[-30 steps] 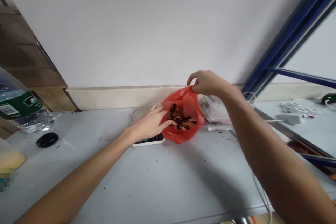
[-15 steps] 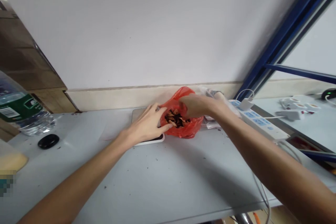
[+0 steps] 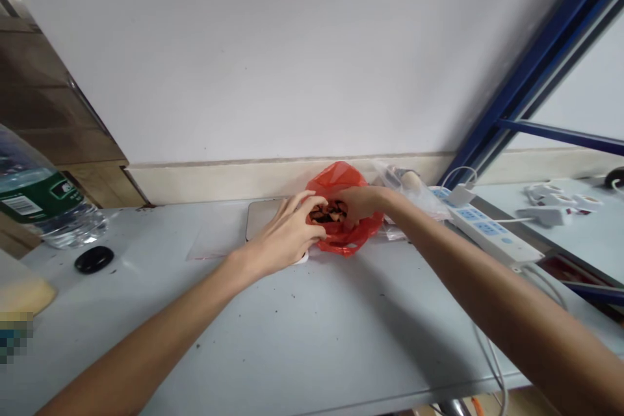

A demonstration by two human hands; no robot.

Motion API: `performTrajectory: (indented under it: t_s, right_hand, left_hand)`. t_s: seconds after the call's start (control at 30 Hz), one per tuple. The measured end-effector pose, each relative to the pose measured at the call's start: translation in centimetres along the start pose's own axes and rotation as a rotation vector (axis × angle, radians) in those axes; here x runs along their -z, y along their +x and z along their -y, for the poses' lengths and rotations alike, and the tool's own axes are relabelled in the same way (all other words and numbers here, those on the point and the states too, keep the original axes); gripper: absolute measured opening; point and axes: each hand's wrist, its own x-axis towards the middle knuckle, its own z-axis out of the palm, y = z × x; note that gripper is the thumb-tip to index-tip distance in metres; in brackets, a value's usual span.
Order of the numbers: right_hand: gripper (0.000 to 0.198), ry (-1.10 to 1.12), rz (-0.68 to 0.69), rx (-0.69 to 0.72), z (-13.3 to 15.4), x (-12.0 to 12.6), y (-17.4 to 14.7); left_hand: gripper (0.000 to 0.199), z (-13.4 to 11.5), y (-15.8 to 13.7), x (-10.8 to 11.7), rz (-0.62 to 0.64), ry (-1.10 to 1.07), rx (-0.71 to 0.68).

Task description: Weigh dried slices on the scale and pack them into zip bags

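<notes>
A red plastic bag (image 3: 361, 234) stands with its mouth open near the wall, holding dry brown and dark pieces (image 3: 333, 213) that look like peel or bark. My left hand (image 3: 292, 231) curls its fingers and thumb around the bag's left rim. Inside the bag, on its right side, is my right hand (image 3: 358, 205); its fingertips are hidden among the pieces. Under and behind my left hand lies a flat device with a silver top and white edge (image 3: 258, 216), partly covered, perhaps a small scale.
Clear plastic bags (image 3: 414, 192) lie right of the red bag, beside a white power strip (image 3: 492, 231) with cables. At left are a large water bottle (image 3: 43, 201), a black oval object (image 3: 94, 260) and a flat clear bag (image 3: 209, 237). A blue frame (image 3: 517, 71) rises at right.
My right hand has gone lower into the bag. The bag's mouth is spread wider, and my left hand's fingers have shifted slightly right along the rim.
</notes>
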Motion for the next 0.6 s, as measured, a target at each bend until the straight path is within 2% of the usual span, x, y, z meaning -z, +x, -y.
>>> performTrajectory:
  t_s: [0.17, 0.37, 0.5, 0.6]
  right_hand:
    - [0.052, 0.132, -0.216, 0.043, 0.3, 1.1, -0.8]
    - [0.042, 0.218, -0.134, 0.092, 0.7, 1.4, -2.9]
    - [0.056, 0.181, -0.18, -0.046, 1.1, 0.1, -3.8]
    - [0.076, 0.035, -0.112, -0.132, 1.2, -1.7, -3.4]
  left_hand:
    - [0.027, 0.2, -0.3, 0.9, -0.043, -0.096, 0.047]
    - [0.026, 0.2, -1.0, 1.3, -0.084, -0.177, 0.161]
    - [0.027, 0.1, -1.3, 1.2, -0.106, -0.2, 0.208]
    - [0.025, 0.0, -1.4, 1.0, -0.102, -0.211, 0.194]
